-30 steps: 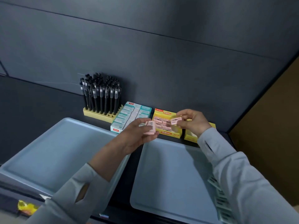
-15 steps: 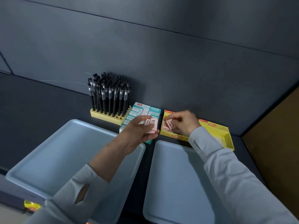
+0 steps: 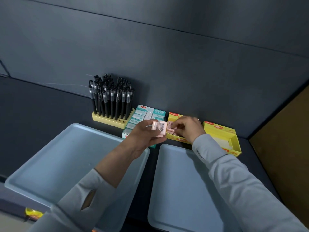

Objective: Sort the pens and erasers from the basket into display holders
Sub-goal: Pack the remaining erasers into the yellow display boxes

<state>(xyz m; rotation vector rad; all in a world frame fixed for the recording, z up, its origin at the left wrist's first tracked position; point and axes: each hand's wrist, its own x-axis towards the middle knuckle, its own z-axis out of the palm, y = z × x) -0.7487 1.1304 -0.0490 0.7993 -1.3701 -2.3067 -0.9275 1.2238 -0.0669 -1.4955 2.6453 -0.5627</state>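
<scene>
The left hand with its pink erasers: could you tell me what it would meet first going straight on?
Likely the nearer yellow eraser box, just beyond the left hand; depth is unclear, so it might instead reach the right hand.

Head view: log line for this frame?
left hand: holds pink erasers | right hand: pinches eraser in yellow box | pens: upright in holder

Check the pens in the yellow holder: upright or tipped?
Upright. The black pens stand caps up, packed close in the yellow holder; none lies over.
</scene>
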